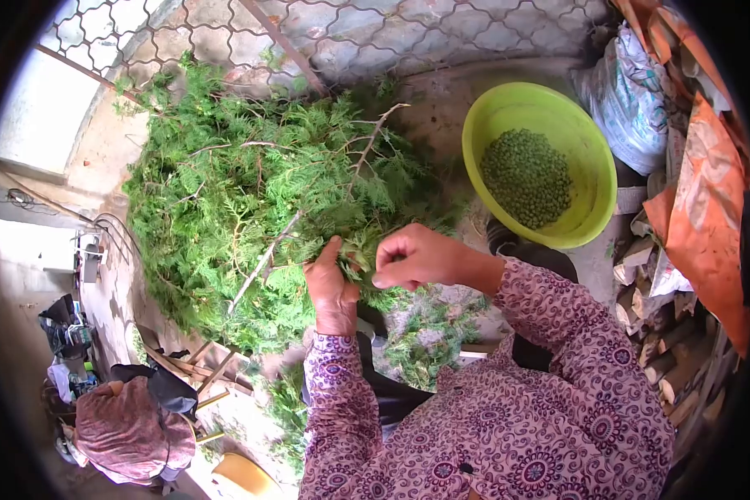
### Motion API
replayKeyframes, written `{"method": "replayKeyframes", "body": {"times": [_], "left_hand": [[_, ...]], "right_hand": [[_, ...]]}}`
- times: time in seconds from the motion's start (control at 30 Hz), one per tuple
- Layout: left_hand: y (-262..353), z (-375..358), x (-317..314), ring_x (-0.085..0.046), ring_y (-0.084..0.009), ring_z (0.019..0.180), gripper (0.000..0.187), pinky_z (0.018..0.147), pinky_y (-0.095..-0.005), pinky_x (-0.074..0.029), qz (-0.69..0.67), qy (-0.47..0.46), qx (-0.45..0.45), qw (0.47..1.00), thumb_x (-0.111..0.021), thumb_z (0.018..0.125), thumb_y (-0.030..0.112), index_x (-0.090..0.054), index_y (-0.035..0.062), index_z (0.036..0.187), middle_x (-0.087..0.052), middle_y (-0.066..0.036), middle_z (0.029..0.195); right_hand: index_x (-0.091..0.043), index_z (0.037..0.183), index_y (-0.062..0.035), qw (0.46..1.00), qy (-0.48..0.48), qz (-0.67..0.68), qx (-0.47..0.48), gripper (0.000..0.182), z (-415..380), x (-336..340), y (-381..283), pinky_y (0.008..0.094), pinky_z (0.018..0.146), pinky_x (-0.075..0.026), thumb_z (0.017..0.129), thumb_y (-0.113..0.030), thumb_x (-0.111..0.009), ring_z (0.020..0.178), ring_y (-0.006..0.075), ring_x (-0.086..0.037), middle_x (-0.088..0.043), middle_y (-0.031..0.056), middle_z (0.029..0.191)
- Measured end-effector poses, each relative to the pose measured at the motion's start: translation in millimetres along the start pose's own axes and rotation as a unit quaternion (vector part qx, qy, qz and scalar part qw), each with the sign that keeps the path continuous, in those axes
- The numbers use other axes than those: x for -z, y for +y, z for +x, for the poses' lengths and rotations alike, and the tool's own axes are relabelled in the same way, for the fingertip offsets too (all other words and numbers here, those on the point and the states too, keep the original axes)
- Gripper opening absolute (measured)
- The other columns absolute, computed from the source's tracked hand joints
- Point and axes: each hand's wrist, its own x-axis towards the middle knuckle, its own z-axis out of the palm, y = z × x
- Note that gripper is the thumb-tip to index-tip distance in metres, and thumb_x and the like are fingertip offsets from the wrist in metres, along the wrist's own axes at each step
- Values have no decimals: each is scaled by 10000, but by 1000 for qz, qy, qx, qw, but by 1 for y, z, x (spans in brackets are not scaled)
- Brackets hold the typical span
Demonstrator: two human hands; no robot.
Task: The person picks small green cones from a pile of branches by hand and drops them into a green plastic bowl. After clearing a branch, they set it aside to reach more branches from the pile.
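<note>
My left hand (pixel 332 283) is closed around a green evergreen sprig (pixel 356 248), whose leafy end shows between my two hands. Close to its right, my right hand (pixel 417 257) has its fingers curled and pinched together; anything in them is too small or hidden to tell. Beyond both hands lies a large heap of cut evergreen branches (pixel 225 200) with flat, feathery foliage and some bare woody stems. To the right of the heap stands a yellow-green basin (pixel 602 179), partly filled with small round green cones or berries (pixel 527 177).
A wire mesh fence (pixel 375 33) runs behind the heap. At right are a white sack (pixel 637 104), an orange sheet (pixel 704 217) and stacked firewood (pixel 671 383). At lower left a person (pixel 133 429) sits near a yellow tub (pixel 246 477). Loose clippings (pixel 433 342) lie by my feet.
</note>
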Motion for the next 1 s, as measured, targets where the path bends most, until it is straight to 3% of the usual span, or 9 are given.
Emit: {"method": "replayKeyframes", "body": {"times": [0.07, 0.13, 0.27, 0.4, 0.63, 0.8, 0.87, 0.93, 1.0], "left_hand": [[3, 8, 11, -530, -133, 576, 127, 387, -229, -375, -69, -10, 30, 997, -567, 773, 19, -554, 28, 899, -583, -60, 736], [5, 6, 11, -526, -137, 553, 89, 386, -239, -381, -67, -11, 28, 997, -563, 776, 17, -560, 21, 865, -581, -64, 727], [1, 0, 1, -510, -147, 485, 44, 384, -251, -386, 14, 0, -14, 1000, -563, 774, 21, -565, 3, 815, -575, -72, 675], [1, -8, -11, -519, -142, 515, 78, 416, -260, -407, 46, -14, -52, 997, -549, 770, -4, -567, 8, 845, -581, -63, 700], [-9, -6, -6, -531, -131, 586, 190, 466, -255, -426, 18, -50, -115, 992, -537, 766, -39, -557, 43, 937, -587, -43, 781], [-5, -9, -14, -503, -144, 495, 73, 394, -252, -384, -1, -36, -78, 996, -543, 775, -16, -555, 19, 838, -555, -59, 660], [-5, -11, -15, -505, -148, 492, 50, 398, -253, -388, -9, -33, -71, 997, -549, 770, -17, -559, 12, 810, -561, -62, 667], [-8, -6, -11, -521, -149, 512, 79, 404, -252, -394, 21, -8, -41, 999, -557, 753, -34, -571, 5, 821, -579, -66, 700], [-7, -2, -11, -539, -146, 543, 109, 415, -240, -396, -16, 1, -60, 998, -544, 761, -26, -581, -7, 862, -592, -68, 729]], "right_hand": [[-573, 743, -19, 993, -89, 65, -46, 157, -6, 5, -3, 192, 468, -359, 776, -165, -619, 571, 51, -490, -534, -10, 639], [-564, 829, -25, 983, -38, 174, -44, 124, -8, 10, 4, 175, 452, -358, 802, -146, -571, 593, 69, -525, -556, 20, 710], [-531, 912, -25, 984, 11, 165, -67, 195, -2, 13, 3, 180, 452, -364, 850, -209, -514, 640, 87, -548, -557, 35, 793], [-545, 798, -37, 979, 24, 182, -92, 301, 2, 12, 12, 183, 425, -352, 866, -327, -499, 574, 75, -521, -551, 32, 721], [-562, 709, -28, 972, 41, 214, -84, 270, 9, 6, 23, 184, 372, -311, 836, -266, -563, 446, 52, -441, -525, 18, 594], [-565, 663, -23, 953, -93, 267, -104, 197, 4, -3, 18, 196, 386, -283, 798, -164, -591, 429, 53, -419, -484, -3, 505], [-574, 669, -22, 958, -97, 256, -91, 186, 3, -7, 17, 203, 401, -291, 800, -155, -583, 427, 51, -408, -479, -5, 503], [-576, 677, -9, 999, -26, 32, 11, 165, -3, -11, 1, 203, 414, -308, 796, -124, -570, 446, 47, -418, -482, -5, 509], [-581, 728, -8, 996, -59, 31, 61, 127, -12, -11, -6, 197, 425, -328, 786, -120, -570, 475, 57, -455, -515, 13, 560]]}}
